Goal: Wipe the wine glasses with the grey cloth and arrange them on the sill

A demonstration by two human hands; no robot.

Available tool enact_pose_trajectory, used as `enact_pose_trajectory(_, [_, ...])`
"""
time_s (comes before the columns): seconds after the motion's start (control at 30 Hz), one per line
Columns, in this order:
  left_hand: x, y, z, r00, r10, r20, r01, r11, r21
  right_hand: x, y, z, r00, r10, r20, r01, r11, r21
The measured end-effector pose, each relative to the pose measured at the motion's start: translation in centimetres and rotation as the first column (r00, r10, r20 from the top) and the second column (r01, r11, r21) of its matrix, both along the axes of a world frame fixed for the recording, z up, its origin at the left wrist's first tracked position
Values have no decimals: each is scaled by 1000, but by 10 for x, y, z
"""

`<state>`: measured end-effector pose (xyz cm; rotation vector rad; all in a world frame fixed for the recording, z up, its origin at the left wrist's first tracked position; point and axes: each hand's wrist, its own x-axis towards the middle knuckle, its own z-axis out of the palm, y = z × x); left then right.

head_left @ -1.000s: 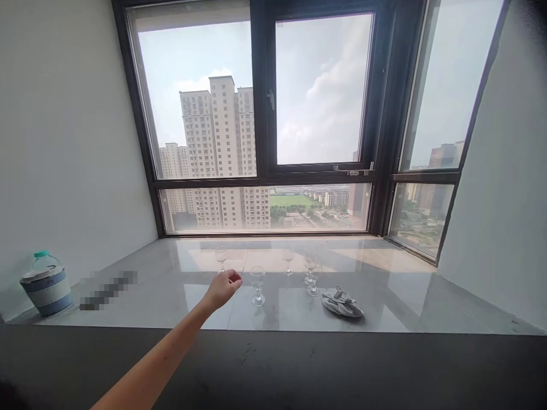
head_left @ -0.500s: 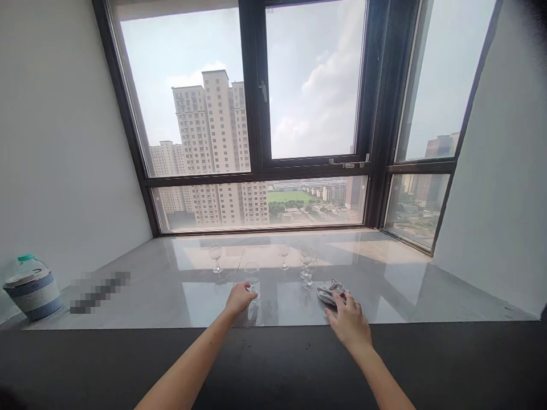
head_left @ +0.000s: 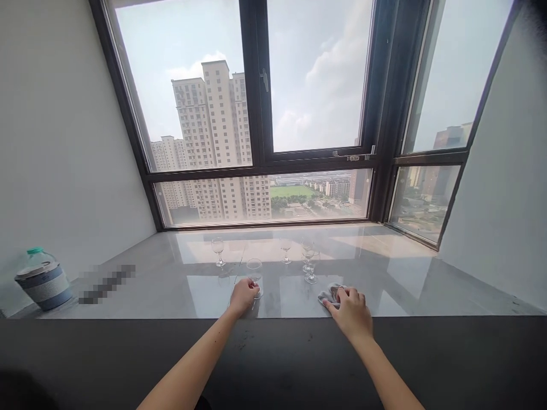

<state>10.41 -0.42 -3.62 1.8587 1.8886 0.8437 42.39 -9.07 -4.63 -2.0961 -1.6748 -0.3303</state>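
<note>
While the big dark-framed window (head_left: 273, 114) fills the upper half of the frame, with tower blocks and cloudy sky behind its panes, a glossy grey sill (head_left: 384, 279) stretches across the middle, and a dark ledge (head_left: 282, 364) runs along the bottom. At the far left of the frame, against the white wall, stands a plastic water jug (head_left: 43, 283) with a green cap and a blue-and-white band around it.

Both bare forearms rise from the lower edge toward the centre. The left hand (head_left: 242, 296), just left of centre, has its fingers curled around the lower part of a stemmed glass (head_left: 254, 272) standing upright on the sill; its bowl shows above the knuckles, while the stem and foot are mostly hidden by the hand. The right hand (head_left: 351, 310), right of centre, lies palm down with its fingers slightly spread and bent over a crumpled grey cloth (head_left: 329, 294), pressing on it against the sill.

Behind the hands, toward the window, more stemmed glasses stand upright: one alone at left (head_left: 217, 250), one in the middle (head_left: 286, 249), and a close pair to the right (head_left: 310, 265), just beyond the cloth.
</note>
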Motion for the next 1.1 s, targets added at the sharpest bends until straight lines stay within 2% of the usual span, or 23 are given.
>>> enact_pose_trajectory(0.23, [9, -34, -5, 991, -4, -137, 20, 993, 113, -1, 3, -10, 998, 22, -60, -17, 997, 78])
enact_pose_trajectory(0.4, [15, -44, -5, 978, 13, -208, 22, 986, 167, -7, 0, -10, 994, 74, -83, -67, 994, 86])
enact_pose_trajectory(0.53, [16, -46, -5, 972, 28, -232, 20, 979, 202, -26, -5, -9, 968, 204, -143, -185, 973, 140])
enact_pose_trajectory(0.6, [16, -46, -7, 968, 32, -250, 25, 975, 221, -43, -6, -5, 892, 326, -314, -262, 937, 229])
enact_pose_trajectory(0.7, [16, -47, -8, 960, 35, -279, 37, 968, 248, -76, -3, 13, 702, 441, -559, -266, 891, 369])
enact_pose_trajectory(0.77, [16, -48, -8, 959, 7, -285, 68, 965, 253, -100, 2, 32, 594, 509, -622, -265, 855, 446])
enact_pose_trajectory(0.8, [16, -49, -7, 958, -14, -285, 89, 964, 252, -112, 5, 43, 571, 542, -617, -271, 833, 482])
enact_pose_trajectory(0.87, [17, -50, -5, 956, -48, -290, 121, 963, 241, -135, 12, 66, 580, 600, -551, -307, 787, 534])
enact_pose_trajectory(0.93, [17, -51, -3, 951, -52, -305, 126, 965, 229, -156, 20, 84, 638, 640, -428, -408, 753, 516])
enact_pose_trajectory(1.03, [17, -51, -3, 947, -40, -318, 110, 973, 205, -180, 31, 97, 733, 636, -241, -549, 763, 342])
enact_pose_trajectory(1.1, [16, -50, -4, 950, -37, -310, 103, 975, 199, -189, 37, 98, 779, 603, -168, -560, 792, 245])
